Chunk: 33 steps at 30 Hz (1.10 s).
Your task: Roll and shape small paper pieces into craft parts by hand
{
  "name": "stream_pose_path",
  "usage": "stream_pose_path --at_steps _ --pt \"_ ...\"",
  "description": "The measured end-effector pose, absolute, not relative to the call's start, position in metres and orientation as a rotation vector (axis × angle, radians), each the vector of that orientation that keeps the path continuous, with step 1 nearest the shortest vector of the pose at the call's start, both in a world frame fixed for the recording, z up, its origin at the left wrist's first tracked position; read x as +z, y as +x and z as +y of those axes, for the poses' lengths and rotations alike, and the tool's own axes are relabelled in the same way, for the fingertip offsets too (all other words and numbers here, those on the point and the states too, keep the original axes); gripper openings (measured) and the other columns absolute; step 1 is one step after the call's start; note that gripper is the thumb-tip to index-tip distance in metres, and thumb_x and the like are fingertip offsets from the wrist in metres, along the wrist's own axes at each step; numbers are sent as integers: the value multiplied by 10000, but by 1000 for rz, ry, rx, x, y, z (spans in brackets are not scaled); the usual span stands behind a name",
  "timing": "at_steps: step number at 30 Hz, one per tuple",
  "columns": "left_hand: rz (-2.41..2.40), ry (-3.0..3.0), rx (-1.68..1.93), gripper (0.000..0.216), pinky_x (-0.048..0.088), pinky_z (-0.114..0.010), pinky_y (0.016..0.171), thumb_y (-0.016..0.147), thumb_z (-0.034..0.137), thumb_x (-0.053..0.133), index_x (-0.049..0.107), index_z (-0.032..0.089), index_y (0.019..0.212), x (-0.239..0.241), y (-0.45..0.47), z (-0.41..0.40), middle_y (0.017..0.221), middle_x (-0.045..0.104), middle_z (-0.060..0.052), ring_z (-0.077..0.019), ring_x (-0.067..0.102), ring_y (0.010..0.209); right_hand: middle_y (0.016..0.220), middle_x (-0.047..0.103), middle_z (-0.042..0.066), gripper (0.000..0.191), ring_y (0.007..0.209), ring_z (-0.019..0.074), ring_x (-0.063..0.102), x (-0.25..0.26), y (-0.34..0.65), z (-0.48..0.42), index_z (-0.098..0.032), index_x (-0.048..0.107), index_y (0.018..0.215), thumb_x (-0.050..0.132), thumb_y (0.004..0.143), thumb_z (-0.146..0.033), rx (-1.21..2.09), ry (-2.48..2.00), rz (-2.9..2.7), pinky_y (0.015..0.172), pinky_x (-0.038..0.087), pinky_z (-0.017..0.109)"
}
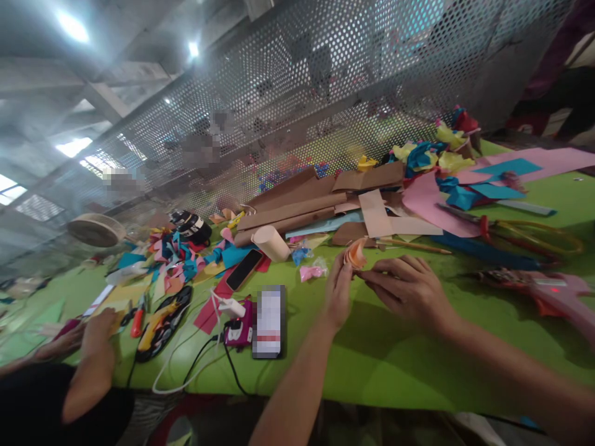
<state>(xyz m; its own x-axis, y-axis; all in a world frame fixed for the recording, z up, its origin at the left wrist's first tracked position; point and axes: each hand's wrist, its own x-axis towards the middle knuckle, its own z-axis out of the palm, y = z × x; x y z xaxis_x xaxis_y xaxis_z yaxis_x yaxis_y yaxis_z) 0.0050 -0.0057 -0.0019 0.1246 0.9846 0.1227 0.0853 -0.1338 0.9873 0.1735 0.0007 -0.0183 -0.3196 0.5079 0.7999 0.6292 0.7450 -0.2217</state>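
Two hands meet near the middle of the frame, just above the green surface (372, 347). My left hand (338, 291) has its grip closed on a small orange paper piece (356, 253), pinching it at the lower edge. My right hand (411, 286) comes from the right; its fingertips touch the same paper, and I judge they are closed on it too, but the contact is partly hidden.

The paper looks folded or curled, and it stands slightly above the surface, not lying flat. To do this folding well, I think the left pinch should stay firm and low, while the right fingers press the crease slowly, so that the thin paper does not tear or slip.

Just left of it lies a small pink scrap (309, 272). To the right rests a pink glue gun (553, 291), and above it the scissors (511, 230). At the lower left, another person's hand (100, 325) works on yellow paper.
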Motion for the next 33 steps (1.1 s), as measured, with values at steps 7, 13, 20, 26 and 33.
stream_pose_path --at_steps 7,13,20,26,33 --pt "1170 1426 1163 480 401 -424 1158 1042 489 389 541 230 1416 -6 4 -5 1497 569 -106 -255 508 1395 938 747 68 248 792 208 620 -17 174 1 -271 788 1147 617 986 -190 -152 -823 -1998 673 432 348" --pt "1154 1405 1167 443 403 -431 1177 1049 435 385 568 234 1400 -5 7 -6 1460 603 -88 -257 525 1378 970 748 82 301 828 238 626 -21 173 2 -269 751 1227 605 981 -178 -133 -827 -2029 693 459 370" --pt "1166 1367 1151 450 414 -422 1150 1038 460 408 573 213 1376 -3 7 -6 1399 637 -96 -263 549 1332 959 746 76 359 839 242 668 -19 174 3 -276 706 1298 569 987 -159 -84 -803 -1987 715 504 378" --pt "1111 1382 1189 421 405 -398 1135 1034 400 397 582 202 1357 2 7 -7 1412 629 -99 -257 547 1320 929 732 73 359 802 231 655 -19 175 5 -259 715 1293 595 975 -141 -104 -770 -1978 695 499 365" --pt "1084 1361 1216 413 408 -397 1122 1017 382 410 603 189 1328 -2 8 -4 1365 651 -95 -254 567 1278 943 746 78 377 805 245 641 -22 174 4 -267 708 1309 578 977 -145 -114 -786 -2012 675 488 373"
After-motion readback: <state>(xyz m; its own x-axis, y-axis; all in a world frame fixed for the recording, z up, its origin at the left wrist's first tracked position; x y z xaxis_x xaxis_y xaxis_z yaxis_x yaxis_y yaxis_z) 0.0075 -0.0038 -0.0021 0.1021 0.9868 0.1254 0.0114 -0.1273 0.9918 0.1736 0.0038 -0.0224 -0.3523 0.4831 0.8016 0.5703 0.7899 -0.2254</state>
